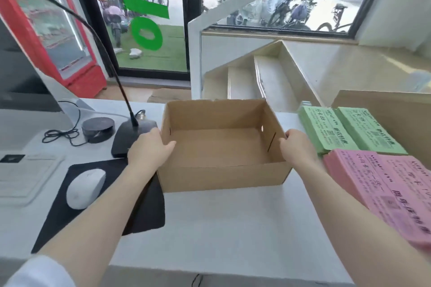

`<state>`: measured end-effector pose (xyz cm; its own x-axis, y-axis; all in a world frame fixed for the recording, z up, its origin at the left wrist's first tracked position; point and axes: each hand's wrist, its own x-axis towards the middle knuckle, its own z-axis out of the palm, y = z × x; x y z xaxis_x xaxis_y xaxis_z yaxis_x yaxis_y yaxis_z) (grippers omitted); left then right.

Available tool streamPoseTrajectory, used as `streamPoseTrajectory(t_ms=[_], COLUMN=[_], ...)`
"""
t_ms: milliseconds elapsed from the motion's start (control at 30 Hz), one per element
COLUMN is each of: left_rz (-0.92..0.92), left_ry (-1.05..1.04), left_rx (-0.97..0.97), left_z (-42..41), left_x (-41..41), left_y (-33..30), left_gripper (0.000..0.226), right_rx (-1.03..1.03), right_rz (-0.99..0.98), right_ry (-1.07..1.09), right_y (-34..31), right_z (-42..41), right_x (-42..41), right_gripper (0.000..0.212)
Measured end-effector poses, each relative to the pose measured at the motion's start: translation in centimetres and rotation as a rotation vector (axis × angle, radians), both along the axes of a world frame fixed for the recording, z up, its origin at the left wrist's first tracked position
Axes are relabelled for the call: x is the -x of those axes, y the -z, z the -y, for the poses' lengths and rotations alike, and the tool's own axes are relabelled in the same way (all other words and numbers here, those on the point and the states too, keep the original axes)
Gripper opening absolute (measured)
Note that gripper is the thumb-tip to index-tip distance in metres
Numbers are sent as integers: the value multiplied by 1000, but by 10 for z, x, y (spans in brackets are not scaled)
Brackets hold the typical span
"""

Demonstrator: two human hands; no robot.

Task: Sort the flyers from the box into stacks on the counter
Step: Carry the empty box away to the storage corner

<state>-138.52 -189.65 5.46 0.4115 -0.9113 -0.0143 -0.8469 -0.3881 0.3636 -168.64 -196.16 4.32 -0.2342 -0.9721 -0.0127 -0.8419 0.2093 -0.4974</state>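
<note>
The cardboard box sits on the white worktop, open and showing only its bare floor. The left hand grips its left wall, thumb hooked over the rim, and the right hand grips the right wall the same way, probably to shift the emptied box aside. Green flyers lie in two side-by-side stacks at the right, with pink flyers stacked nearer, colours kept apart.

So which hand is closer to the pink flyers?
The right hand. It grips the cardboard box's right wall, just left of the pink flyers. The left hand holds the far wall.
</note>
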Motion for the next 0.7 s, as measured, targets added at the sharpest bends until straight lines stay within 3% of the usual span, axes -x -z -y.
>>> streamPoseTrajectory(t_ms=[167,400,700], left_rz=[-78,-234,-449], left_ry=[82,97,-260], left_rx=[62,339,572], left_z=[-7,-54,-212], left_x=[-1,26,67], left_y=[1,-8,-8], left_gripper=[7,8,14], right_rx=[106,221,342], right_rz=[57,123,372], right_ry=[114,180,-38], right_y=[2,-8,-10], right_z=[-29,-67,-132], right_x=[5,32,24], right_gripper=[11,11,9])
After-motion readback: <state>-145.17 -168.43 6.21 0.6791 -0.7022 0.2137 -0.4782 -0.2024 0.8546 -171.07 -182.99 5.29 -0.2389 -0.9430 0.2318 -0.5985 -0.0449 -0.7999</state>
